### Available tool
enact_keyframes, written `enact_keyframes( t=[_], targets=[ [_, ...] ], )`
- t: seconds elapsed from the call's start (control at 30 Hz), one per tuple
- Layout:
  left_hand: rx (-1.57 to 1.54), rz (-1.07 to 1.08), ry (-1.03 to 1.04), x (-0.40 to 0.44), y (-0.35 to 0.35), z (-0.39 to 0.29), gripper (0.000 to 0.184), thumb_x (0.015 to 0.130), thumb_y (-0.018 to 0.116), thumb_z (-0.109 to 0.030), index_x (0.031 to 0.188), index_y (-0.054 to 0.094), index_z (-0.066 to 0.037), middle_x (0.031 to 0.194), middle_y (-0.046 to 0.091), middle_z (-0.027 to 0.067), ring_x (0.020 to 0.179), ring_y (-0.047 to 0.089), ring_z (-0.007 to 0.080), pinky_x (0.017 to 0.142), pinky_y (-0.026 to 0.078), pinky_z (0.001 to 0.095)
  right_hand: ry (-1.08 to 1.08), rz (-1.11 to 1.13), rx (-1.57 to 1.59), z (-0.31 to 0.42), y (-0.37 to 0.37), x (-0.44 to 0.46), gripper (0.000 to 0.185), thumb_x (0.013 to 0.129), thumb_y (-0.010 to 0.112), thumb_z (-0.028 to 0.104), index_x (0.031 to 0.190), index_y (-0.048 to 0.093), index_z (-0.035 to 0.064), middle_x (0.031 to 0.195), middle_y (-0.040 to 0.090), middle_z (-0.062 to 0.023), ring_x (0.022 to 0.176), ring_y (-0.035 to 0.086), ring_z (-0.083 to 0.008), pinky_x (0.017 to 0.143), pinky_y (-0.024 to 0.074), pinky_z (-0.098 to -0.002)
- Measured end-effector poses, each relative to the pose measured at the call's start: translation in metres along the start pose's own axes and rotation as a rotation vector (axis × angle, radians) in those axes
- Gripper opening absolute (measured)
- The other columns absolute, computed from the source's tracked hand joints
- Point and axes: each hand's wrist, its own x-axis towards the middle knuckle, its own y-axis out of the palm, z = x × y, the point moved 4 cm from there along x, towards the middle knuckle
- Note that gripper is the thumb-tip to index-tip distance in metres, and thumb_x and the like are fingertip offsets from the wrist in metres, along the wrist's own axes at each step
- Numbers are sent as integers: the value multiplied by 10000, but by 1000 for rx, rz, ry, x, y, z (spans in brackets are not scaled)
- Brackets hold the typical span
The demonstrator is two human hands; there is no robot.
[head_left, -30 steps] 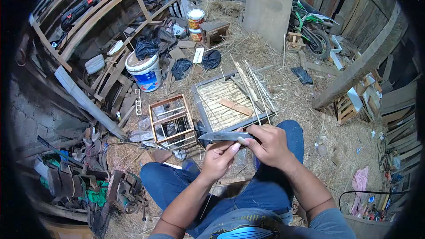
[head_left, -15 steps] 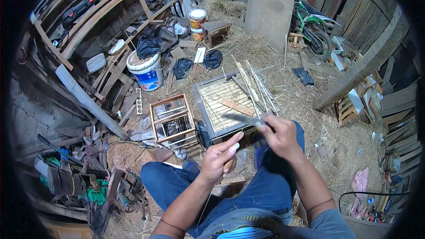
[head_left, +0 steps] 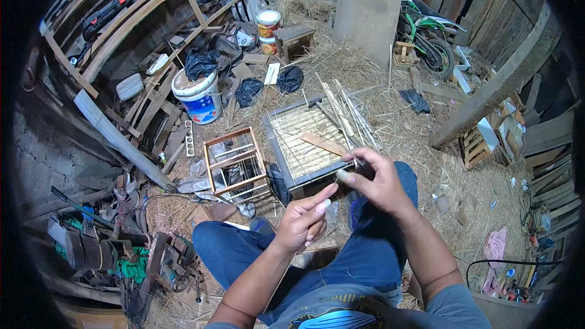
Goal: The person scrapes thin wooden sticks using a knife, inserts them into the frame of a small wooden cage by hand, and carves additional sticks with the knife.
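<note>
My left hand [head_left: 303, 219] is closed in a pinch above my lap, index finger and thumb pointing forward. A thin pale stick [head_left: 280, 287] seems to trail from it toward my body; its gripped end is hidden. Close by on the right, my right hand [head_left: 384, 186] is curled, thumb and index finger forward. The knife it grips is barely visible, its blade turned from view. Just ahead stands a low dark-edged table [head_left: 277, 148] with a pale slatted top. On it lie a flat wooden strip [head_left: 323, 144] and a bundle of split sticks [head_left: 341, 109].
A small wooden cage frame [head_left: 236, 159] stands left of the table. Behind it are a white bucket [head_left: 201, 106], black plastic bags [head_left: 248, 92] and a stool [head_left: 294, 39]. A slanted post [head_left: 487, 97] rises at right, near a motorbike [head_left: 432, 49]. Straw covers the floor.
My right hand has shifted slightly and turned, so the knife blade that pointed left over the table no longer shows clearly. My left hand has hardly moved.
</note>
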Motion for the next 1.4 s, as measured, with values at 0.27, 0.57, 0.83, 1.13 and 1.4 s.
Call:
enact_keyframes(
  t=[0.27, 0.57, 0.83, 1.13, 1.4],
  targets=[
    [114, -86, 1, -4, 3, -5, 409, 1056, 482, -163, 1442, 492, -26, 512, 430, -36, 375, 340, 46, 394, 307, 212, 175, 119, 611, -3, 11, 24, 130, 918, 730, 133, 894, 647, 36, 771, 630, 24, 691, 554, -44, 620, 437, -207],
    [171, -167, 48, -10, 1, -8, 413, 1043, 505, -131, 1437, 492, -6, 544, 437, -39, 386, 359, 39, 400, 318, 217, 63, -128, 429, 10, -10, 41, 208, 976, 669, 224, 993, 625, 21, 758, 604, 34, 683, 516, -42, 591, 411, -228],
    [104, -197, 125, -4, -4, -10, 423, 1004, 517, -64, 1418, 502, 24, 1085, 698, 91, 450, 423, 40, 441, 355, 218, -231, -29, -267, 34, 16, -39, 199, 892, 686, 302, 899, 643, 109, 692, 625, -77, 613, 620, -278, 534, 466, -404],
    [26, -155, 205, -9, -6, -6, 379, 1013, 550, -82, 1376, 551, 27, 1199, 693, 72, 477, 425, 42, 457, 347, 209, -204, -66, -355, 20, 7, -30, 194, 868, 707, 260, 898, 670, 72, 697, 639, -99, 591, 604, -297, 544, 461, -402],
    [16, -124, 231, -4, -1, -6, 395, 990, 541, -18, 1383, 537, 32, 1310, 640, 116, 520, 456, 45, 460, 374, 203, -314, 11, -282, 35, 11, -34, 195, 862, 713, 289, 873, 659, 102, 686, 629, -73, 599, 616, -274, 532, 466, -385]
  ],
)
